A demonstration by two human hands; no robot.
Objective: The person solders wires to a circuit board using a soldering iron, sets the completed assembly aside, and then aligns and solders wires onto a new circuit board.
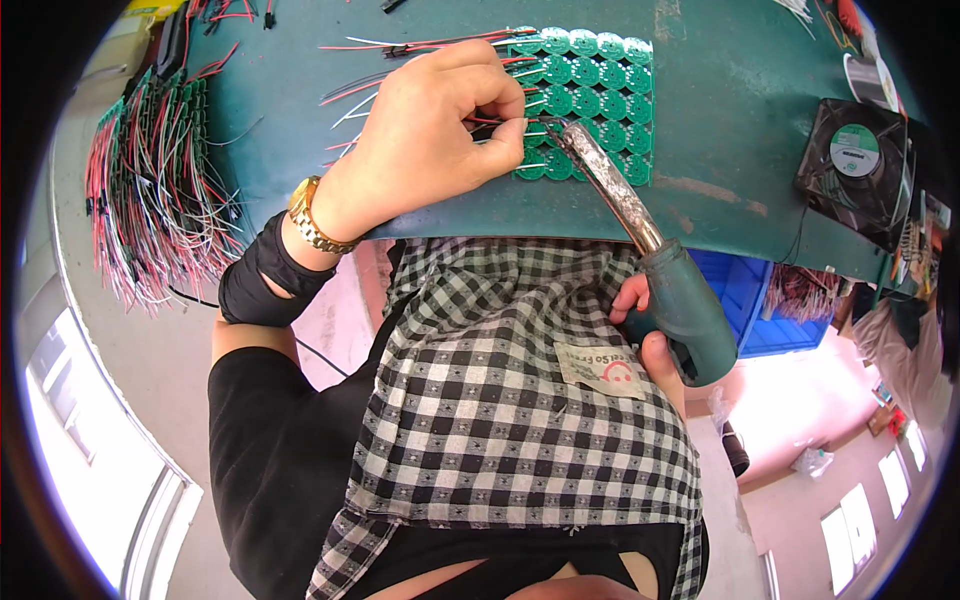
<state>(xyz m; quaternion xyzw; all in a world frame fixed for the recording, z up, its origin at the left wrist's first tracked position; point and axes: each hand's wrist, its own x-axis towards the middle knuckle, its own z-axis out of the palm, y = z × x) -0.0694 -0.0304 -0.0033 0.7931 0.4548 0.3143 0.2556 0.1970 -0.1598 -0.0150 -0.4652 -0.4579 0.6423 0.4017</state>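
Note:
A panel of round green circuit boards point(613, 103) lies on the green table, with red, black and white wires point(360, 92) running off its left side. My left hand point(440, 125) is over those wires at the panel's left edge, thumb and forefinger pinched on a thin wire point(540, 121). In my right hand point(655, 345) is a soldering iron point(690, 305) with a dark green handle, which hides part of the fingers. Its metal barrel slants up and left over the panel's lower corner. The tip is by the wire end next to my left fingertips.
At the left table edge hangs a thick bundle of wired boards point(160, 190). A black fan point(855, 165) stands at the right, with a solder spool point(870, 82) beyond it. Below the table edge is a blue bin point(780, 325) with more wires.

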